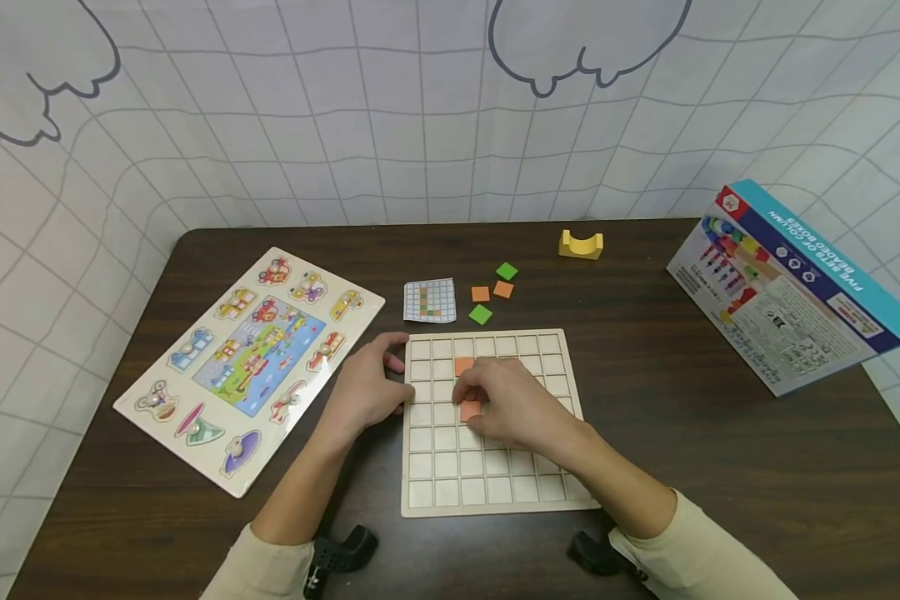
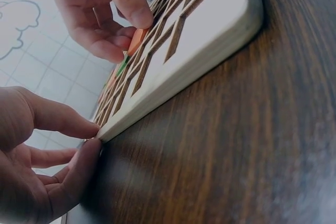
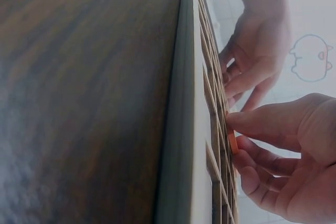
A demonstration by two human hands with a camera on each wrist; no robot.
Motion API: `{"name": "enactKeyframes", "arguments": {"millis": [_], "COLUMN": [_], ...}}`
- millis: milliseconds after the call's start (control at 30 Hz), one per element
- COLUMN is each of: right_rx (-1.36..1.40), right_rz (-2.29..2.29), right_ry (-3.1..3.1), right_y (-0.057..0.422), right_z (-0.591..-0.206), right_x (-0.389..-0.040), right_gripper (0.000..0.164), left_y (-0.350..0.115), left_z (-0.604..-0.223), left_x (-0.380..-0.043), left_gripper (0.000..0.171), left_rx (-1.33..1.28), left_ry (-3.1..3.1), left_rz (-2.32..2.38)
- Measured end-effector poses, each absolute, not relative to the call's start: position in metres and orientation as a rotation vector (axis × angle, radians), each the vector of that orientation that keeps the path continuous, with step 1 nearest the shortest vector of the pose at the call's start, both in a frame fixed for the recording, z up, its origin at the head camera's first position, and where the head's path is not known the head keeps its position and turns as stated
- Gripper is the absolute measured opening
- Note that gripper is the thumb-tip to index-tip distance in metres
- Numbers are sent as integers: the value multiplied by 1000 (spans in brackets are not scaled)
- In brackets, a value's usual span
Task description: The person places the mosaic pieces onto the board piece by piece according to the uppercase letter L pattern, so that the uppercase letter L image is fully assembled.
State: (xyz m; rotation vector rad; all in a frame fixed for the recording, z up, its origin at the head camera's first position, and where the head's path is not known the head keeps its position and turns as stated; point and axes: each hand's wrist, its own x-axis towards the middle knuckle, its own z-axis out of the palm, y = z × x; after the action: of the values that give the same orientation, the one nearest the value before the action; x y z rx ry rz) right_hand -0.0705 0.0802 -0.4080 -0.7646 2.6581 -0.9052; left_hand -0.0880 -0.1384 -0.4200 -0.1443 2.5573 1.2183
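Observation:
A pale wooden grid board (image 1: pixel 450 492) of square cells lies flat on the table. My right hand (image 1: pixel 513 404) is over its left-middle part, pinching an orange square tile (image 1: pixel 469 410) between thumb and fingers; the tile (image 3: pixel 233 141) shows at the fingertips in the right wrist view. Another orange tile (image 1: pixel 463 367) sits in a cell farther up. A green tile (image 2: pixel 123 65) shows beyond the held one in the left wrist view, mostly hidden by the right hand in the head view. My left hand (image 1: pixel 369 383) rests thumb and fingers, spread apart, against the board's left edge.
Behind the board lie a pattern card (image 1: pixel 429 301), two loose green tiles (image 1: pixel 481 314) and two loose orange tiles (image 1: pixel 503 289). A picture puzzle board (image 1: pixel 195 342) is at the left. A yellow arched block (image 1: pixel 581 246) and a large box (image 1: pixel 787 308) stand toward the right.

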Motion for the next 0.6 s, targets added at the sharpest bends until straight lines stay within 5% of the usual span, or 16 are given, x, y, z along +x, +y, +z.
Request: {"name": "enactKeyframes", "arguments": {"millis": [600], "right_rx": [-755], "right_rz": [-898], "right_ry": [2660], "right_y": [79], "right_z": [-408], "right_x": [-70], "right_gripper": [24], "left_y": [-146], "left_z": [-416], "left_x": [-93], "left_gripper": [81], "left_rx": [1], "left_ry": [2528], "left_rz": [1113]}}
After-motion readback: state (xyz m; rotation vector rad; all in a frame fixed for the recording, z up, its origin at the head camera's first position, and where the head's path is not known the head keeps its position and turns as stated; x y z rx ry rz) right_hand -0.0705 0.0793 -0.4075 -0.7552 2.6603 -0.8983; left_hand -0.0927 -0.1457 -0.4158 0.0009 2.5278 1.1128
